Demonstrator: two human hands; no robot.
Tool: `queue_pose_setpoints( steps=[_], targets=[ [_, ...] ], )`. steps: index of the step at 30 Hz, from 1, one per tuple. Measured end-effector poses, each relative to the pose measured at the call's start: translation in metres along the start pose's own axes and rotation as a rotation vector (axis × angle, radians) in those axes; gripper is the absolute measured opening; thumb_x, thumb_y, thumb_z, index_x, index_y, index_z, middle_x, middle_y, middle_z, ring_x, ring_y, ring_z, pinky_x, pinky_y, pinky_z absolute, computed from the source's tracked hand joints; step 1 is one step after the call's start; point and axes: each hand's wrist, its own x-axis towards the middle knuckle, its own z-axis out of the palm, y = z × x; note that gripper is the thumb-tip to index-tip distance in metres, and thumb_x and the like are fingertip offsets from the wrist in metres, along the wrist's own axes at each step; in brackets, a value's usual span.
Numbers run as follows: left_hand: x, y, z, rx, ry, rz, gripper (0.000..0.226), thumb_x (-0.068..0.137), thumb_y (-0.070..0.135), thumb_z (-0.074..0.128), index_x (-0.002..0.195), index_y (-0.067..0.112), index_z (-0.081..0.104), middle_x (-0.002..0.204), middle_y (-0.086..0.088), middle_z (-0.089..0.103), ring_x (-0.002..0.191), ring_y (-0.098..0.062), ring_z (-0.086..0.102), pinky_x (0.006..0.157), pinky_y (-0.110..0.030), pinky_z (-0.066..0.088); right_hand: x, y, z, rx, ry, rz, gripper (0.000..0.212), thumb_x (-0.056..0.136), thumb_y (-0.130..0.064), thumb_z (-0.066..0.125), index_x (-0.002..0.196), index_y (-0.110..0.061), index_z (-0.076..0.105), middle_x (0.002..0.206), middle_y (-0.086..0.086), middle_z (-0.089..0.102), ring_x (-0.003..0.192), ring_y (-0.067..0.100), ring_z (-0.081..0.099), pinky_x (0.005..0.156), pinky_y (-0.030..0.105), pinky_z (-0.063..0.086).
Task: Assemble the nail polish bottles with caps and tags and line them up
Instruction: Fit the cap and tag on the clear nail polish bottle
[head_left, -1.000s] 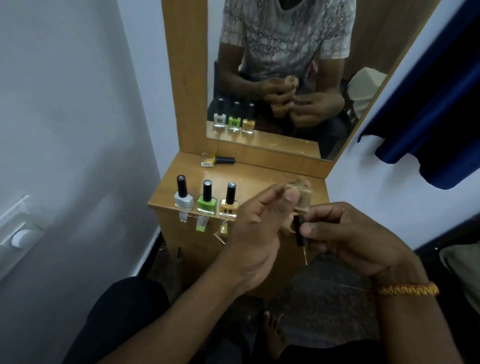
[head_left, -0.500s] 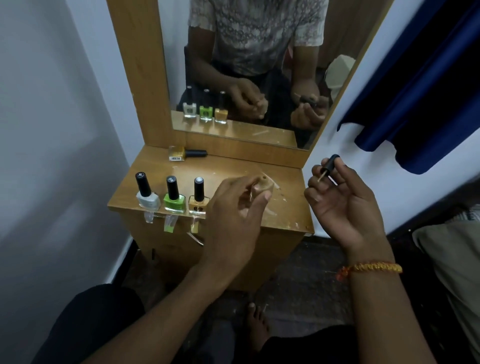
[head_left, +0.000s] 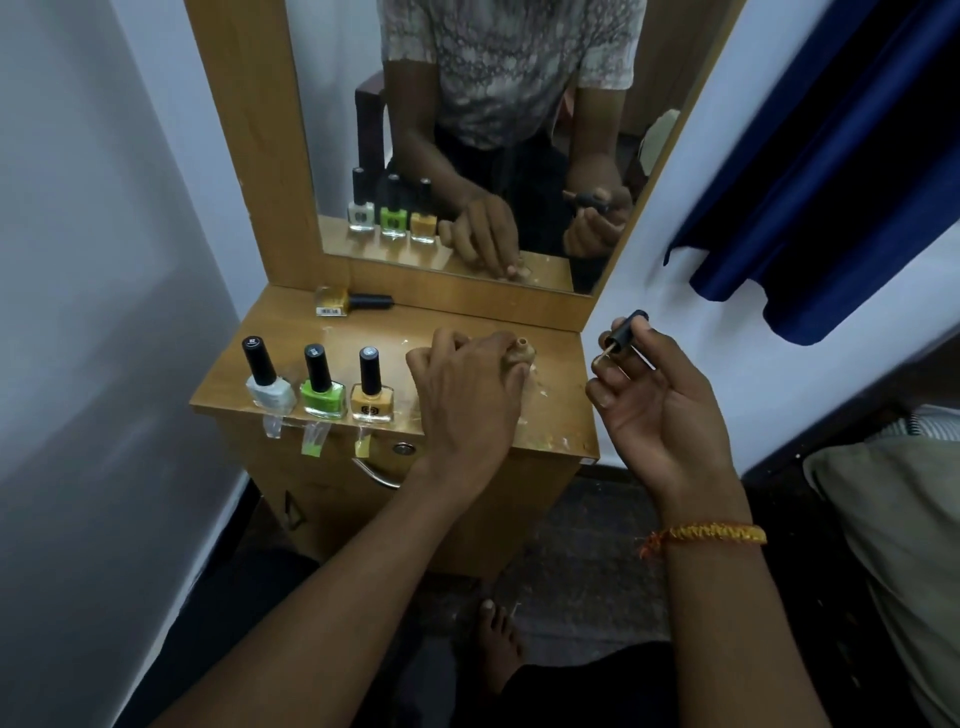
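Under mirror (head_left: 493, 130), wood shelf (head_left: 467, 322) w/ bottles (head_left: 319, 387)

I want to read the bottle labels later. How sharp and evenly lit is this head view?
Head view: dim, soft indoor light; wide-angle bending at the edges; the three standing bottles are fairly sharp, but their cap labels are too small to read; the left hand and open bottle look slightly smeared; the mirror shows no glare.

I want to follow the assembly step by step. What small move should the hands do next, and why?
Probably bring the black brush cap in the right hand over to the open beige bottle, which the left hand holds on the tabletop, and insert the brush. That bottle's neck is uncapped, while the three lined-up bottles already wear caps.
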Motion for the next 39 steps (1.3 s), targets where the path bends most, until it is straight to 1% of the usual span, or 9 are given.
queue_pose_setpoints(
  steps=[3,6,8,12,18,25,30,35,39],
  targets=[
    [-0.005,-0.003,-0.006,0.062,0.033,0.019,0.035,0.096,0.038,0.064,0.128,0.025,0.064,0.122,0.005,0.068,0.113,-0.017,0.05,0.085,-0.029,0.019,-0.001,0.0,-0.002,-0.24,0.06,-0.073,0.013,0.1,-0.022,0.065,0.098,-0.011,0.072,0.092,0.004,0.062,0.077,0.015,0.052,0.071,0.033,0.04],
    [-0.018,-0.01,-0.018,0.075,0.045,0.065,0.024,0.099,0.028,0.06,0.121,0.024,0.068,0.118,0.004,0.069,0.111,-0.017,0.051,0.084,-0.028,0.02,-0.001,0.002,-0.007,-0.45,0.093,-0.168,0.014,0.1,-0.013,0.067,0.103,-0.001,0.072,0.09,0.014,0.068,0.077,0.023,0.058,0.067,0.037,0.046],
    [-0.025,-0.017,-0.023,0.117,0.009,0.121,0.02,0.098,0.023,0.062,0.115,0.025,0.072,0.114,0.006,0.071,0.109,-0.019,0.052,0.083,-0.029,0.02,-0.001,0.005,-0.008,-0.556,0.094,-0.234,0.011,0.098,-0.008,0.069,0.104,0.0,0.073,0.092,0.017,0.074,0.079,0.03,0.065,0.065,0.04,0.052],
    [-0.033,-0.023,-0.027,0.198,-0.111,0.173,0.027,0.095,0.023,0.062,0.119,0.029,0.073,0.121,0.011,0.069,0.116,-0.02,0.051,0.088,-0.036,0.025,-0.002,0.012,-0.003,-0.722,0.03,-0.329,0.01,0.096,-0.002,0.07,0.104,0.0,0.073,0.088,0.015,0.077,0.08,0.043,0.069,0.07,0.046,0.059],
    [-0.043,-0.028,-0.028,0.285,-0.208,0.225,0.033,0.088,0.023,0.066,0.119,0.03,0.072,0.127,0.008,0.067,0.123,-0.022,0.05,0.094,-0.042,0.024,-0.004,0.019,0.001,-0.821,-0.053,-0.345,0.013,0.094,0.002,0.069,0.105,-0.002,0.075,0.086,0.011,0.076,0.074,0.025,0.071,0.071,0.032,0.062],
    [-0.043,-0.027,-0.033,0.276,-0.237,0.201,0.032,0.094,0.027,0.057,0.123,0.03,0.07,0.133,0.01,0.064,0.128,-0.021,0.047,0.096,-0.043,0.024,-0.003,0.025,-0.002,-0.842,-0.125,-0.36,0.021,0.093,0.011,0.062,0.104,-0.001,0.076,0.098,0.007,0.079,0.085,0.027,0.074,0.074,0.03,0.062],
    [-0.044,-0.027,-0.033,0.279,-0.238,0.215,0.033,0.093,0.026,0.061,0.125,0.027,0.07,0.133,0.007,0.066,0.126,-0.022,0.049,0.094,-0.041,0.024,-0.002,0.029,-0.005,-0.869,-0.162,-0.368,0.023,0.093,0.011,0.062,0.106,-0.002,0.076,0.101,0.007,0.079,0.093,0.028,0.075,0.079,0.036,0.063],
    [-0.043,-0.029,-0.034,0.269,-0.212,0.234,0.028,0.093,0.026,0.064,0.12,0.025,0.073,0.124,0.01,0.07,0.118,-0.017,0.051,0.09,-0.038,0.024,-0.003,0.031,-0.002,-0.898,-0.197,-0.366,0.024,0.093,0.011,0.063,0.107,-0.002,0.077,0.103,0.006,0.079,0.103,0.024,0.075,0.089,0.043,0.063],
    [-0.042,-0.03,-0.035,0.261,-0.199,0.241,0.026,0.095,0.029,0.063,0.119,0.027,0.073,0.126,0.014,0.069,0.116,-0.017,0.048,0.086,-0.038,0.023,-0.004,0.031,0.001,-0.912,-0.204,-0.358,0.024,0.092,0.011,0.064,0.106,-0.003,0.078,0.1,0.004,0.079,0.098,0.025,0.075,0.087,0.047,0.062]
  ],
)
